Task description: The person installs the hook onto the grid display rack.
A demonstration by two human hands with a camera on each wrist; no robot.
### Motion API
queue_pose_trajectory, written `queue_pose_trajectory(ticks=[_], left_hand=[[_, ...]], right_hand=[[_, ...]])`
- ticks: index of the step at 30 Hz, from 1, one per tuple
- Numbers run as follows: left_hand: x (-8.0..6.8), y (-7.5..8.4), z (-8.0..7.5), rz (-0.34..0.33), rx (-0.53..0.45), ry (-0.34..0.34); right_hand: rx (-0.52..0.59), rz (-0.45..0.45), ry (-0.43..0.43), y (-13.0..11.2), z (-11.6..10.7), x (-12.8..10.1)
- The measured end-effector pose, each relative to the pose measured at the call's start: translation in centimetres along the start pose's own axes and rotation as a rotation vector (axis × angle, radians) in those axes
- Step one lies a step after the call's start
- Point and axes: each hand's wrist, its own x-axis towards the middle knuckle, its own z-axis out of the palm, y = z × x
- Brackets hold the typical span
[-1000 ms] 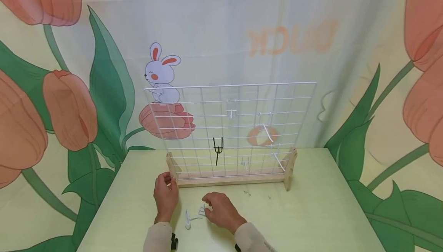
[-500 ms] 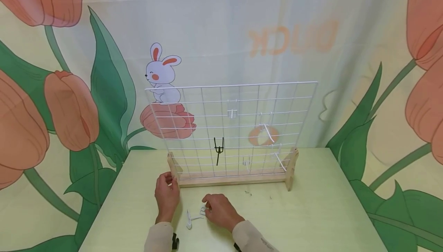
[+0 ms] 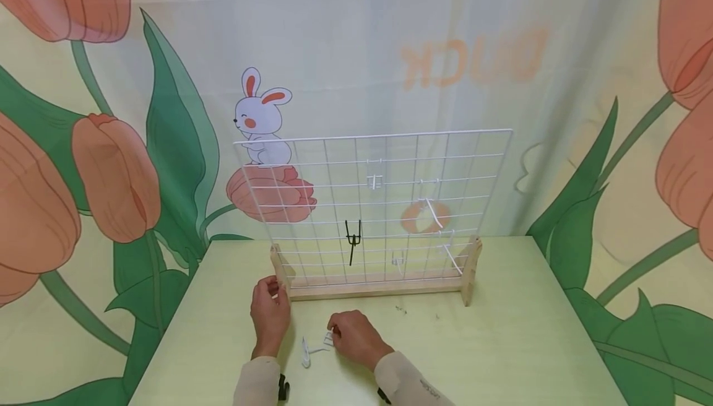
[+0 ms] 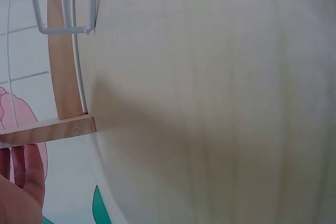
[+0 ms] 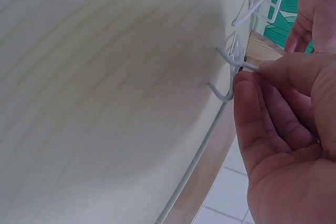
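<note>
Standing across the middle of the frame, blocking passage toward the backdrop: white wire grid (image 3: 379,208) in a wooden base (image 3: 374,289), with a black hook (image 3: 352,245) and white hooks (image 3: 430,213) jutting forward. Lying open at lower right and lower left: bare table (image 3: 501,344). Crowding the lower centre: left hand (image 3: 270,314) against the base's left foot, right hand (image 3: 353,335) pinching a small white hook (image 5: 231,72), another white hook (image 3: 306,351) lying between them
</note>
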Motion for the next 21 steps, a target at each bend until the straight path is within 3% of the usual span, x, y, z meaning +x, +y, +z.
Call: queue_pose_trajectory(ticks=[21], left_hand=[[0.1, -0.3, 0.2, -0.005, 0.019, -0.008]], right_hand=[[0.016, 0.032, -0.012, 0.0, -1.3, -0.6]])
